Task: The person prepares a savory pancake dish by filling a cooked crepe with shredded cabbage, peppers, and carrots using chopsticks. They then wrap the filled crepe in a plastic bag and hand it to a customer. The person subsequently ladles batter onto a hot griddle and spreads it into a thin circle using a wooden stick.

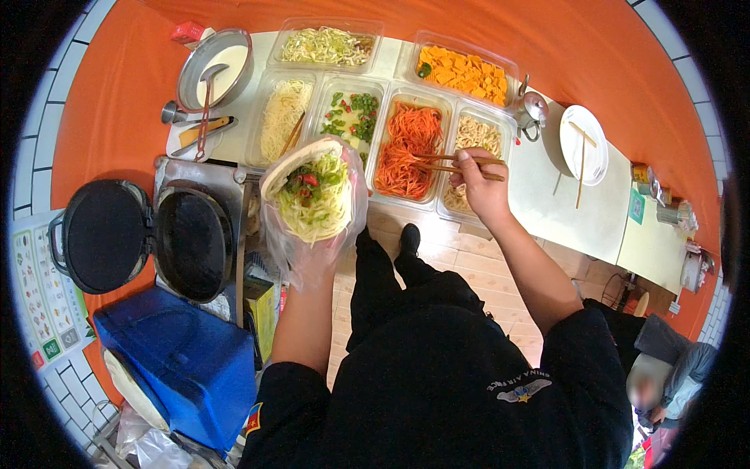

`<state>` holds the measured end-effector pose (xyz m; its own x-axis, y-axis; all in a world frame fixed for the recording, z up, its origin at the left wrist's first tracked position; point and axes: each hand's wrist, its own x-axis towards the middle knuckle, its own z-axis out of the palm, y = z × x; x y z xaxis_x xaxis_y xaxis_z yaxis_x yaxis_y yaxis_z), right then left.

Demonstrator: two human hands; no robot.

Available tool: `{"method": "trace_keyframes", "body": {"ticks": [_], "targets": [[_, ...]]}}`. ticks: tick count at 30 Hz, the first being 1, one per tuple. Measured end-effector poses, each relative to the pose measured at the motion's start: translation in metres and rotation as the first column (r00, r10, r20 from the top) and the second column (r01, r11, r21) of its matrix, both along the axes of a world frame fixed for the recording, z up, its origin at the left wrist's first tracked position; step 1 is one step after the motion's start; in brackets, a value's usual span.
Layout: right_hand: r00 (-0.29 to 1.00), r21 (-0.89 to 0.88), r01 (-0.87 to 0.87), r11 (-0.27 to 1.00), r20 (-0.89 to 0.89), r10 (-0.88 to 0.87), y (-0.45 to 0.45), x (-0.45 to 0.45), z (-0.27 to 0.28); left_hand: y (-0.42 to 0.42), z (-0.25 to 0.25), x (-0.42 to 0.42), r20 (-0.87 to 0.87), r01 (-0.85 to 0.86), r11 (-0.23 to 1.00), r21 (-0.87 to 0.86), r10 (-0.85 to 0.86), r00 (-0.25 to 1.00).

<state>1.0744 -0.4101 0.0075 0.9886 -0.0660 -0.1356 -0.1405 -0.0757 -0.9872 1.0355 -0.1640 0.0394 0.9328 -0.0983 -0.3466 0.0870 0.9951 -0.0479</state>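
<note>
My left hand (310,261), in a clear plastic glove, holds up a flatbread pocket (280,170). Pale green vegetable shreds (319,214) fill it, with chopped green and red pepper (306,180) on top. My right hand (483,190) grips wooden chopsticks (492,175), whose tips reach into orange-red shredded carrot (404,173) in a clear plastic tub. Beside the carrot, on the right, a tub holds pale shreds (477,133). To its left are chopped green and red peppers (366,105) in liquid, partly hidden by the bread, and thin pale noodle-like strips (284,114).
Behind stand tubs of shredded cabbage (325,46) and orange crinkle-cut slices (463,70). A batter bowl (246,76) with a ladle (204,117) stands left, above an open double-sided griddle (193,243). A metal pot (536,108) and white bowl (592,167) are right. Another person (674,375) is lower right.
</note>
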Motion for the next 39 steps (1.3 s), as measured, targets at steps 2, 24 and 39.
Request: {"method": "trace_keyframes", "body": {"ticks": [2, 24, 39], "targets": [[1.0, 0.005, 0.017, 1.0, -0.013, -0.017, -0.003, -0.002, 0.004, 0.0, 0.0, 0.006, 0.006, -0.007, 1.0, 0.013, 0.007, 1.0], [0.947, -0.055, -0.088, 0.995, 0.306, 0.101, -0.029, 0.001, 0.136, -0.013, -0.001, 0.051, 0.203, 0.047, 0.998, 0.043, -0.055, 0.978], [0.664, -0.51, -0.248, 0.824, 0.529, 0.528, 0.019, 0.003, 0.181, -0.062, 0.033, 0.061, 0.163, 0.197, 0.966, -0.169, -0.169, 0.972]]}}
